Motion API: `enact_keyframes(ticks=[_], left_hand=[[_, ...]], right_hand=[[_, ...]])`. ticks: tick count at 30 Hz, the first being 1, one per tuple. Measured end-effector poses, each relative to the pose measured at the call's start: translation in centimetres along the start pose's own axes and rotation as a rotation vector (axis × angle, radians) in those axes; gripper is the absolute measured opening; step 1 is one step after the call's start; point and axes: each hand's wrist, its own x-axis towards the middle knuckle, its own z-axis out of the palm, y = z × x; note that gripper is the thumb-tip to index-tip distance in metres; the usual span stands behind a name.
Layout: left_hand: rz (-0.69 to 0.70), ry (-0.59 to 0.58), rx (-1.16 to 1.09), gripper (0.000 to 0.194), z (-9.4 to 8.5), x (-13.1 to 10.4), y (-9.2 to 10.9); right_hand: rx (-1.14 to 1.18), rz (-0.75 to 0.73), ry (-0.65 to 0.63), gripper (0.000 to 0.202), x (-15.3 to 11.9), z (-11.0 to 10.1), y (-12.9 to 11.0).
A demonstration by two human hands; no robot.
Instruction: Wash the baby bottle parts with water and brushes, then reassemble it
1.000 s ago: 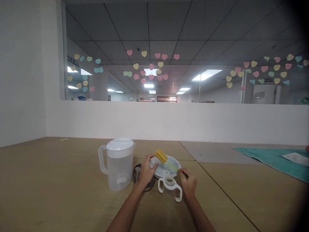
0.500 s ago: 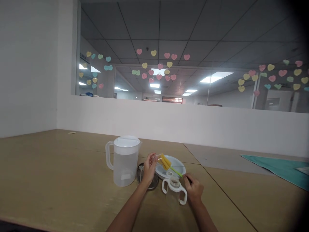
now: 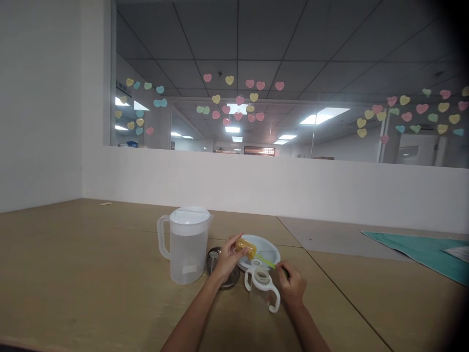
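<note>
My left hand point(image 3: 229, 258) is closed around a small clear cup-like piece point(image 3: 242, 243), perhaps a bottle cover. Inside it sits the yellow sponge head of a bottle brush point(image 3: 270, 263), whose green stem runs down to my right hand point(image 3: 292, 284). The fingers of that hand are wrapped round the handle's end. Just below the brush stands a clear baby bottle point(image 3: 259, 297) with a white two-handled collar and an uncovered mouth. A white bowl point(image 3: 274, 250) is behind the hands, with a small white ring-shaped part point(image 3: 256, 263) by its near rim.
A translucent lidded pitcher point(image 3: 188, 254) stands left of my hands. Between them lies a dark round tray point(image 3: 232, 281), partly under my left forearm, holding a straw-like part point(image 3: 213, 259). A teal cloth point(image 3: 410, 249) is at the right, below the white wall.
The brush's sponge has gone from beside the clear piece to inside it. My left hand has turned a little and closed further around that piece. The view has shifted slightly.
</note>
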Motion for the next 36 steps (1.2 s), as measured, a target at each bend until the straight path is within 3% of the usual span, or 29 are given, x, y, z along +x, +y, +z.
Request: enact_keyframes(ticks=[3,6,11,13,16,20,27,36], left_hand=[[-0.052,-0.024,-0.127,0.069,-0.2,-0.1,-0.1],[-0.027,0.043,-0.1,0.065,-0.2,-0.2,-0.3],[0.24,0.396,0.377,0.038,-0.7,-0.5,-0.2],[0.355,0.452,0.578,0.032,-1.2,-0.7,-0.2],[0.401,0.43,0.792,0.028,-2.1,-0.7,-0.9],[0.307,0.373,0.974,0.039,-3.1,-0.5,-2.7],[0.019,0.292,1.113,0.051,-4.2,-0.2,-3.9],[-0.153,0.125,1.16,0.06,-5.2,0.3,-4.3]], right_hand=[[0.004,0.045,-0.01,0.043,0.0,0.0,0.0],[-0.037,0.051,-0.01,0.045,0.0,0.0,-0.2],[-0.146,-0.002,0.019,0.044,-0.1,0.3,-0.3],[-0.173,0.006,0.062,0.044,-0.1,0.3,-0.1],[-0.205,0.063,0.112,0.044,0.0,0.4,0.1],[-0.229,0.102,0.131,0.045,0.0,0.4,0.2],[-0.217,0.085,0.137,0.043,0.0,0.5,0.2],[-0.239,0.047,0.118,0.047,0.0,0.4,0.1]])
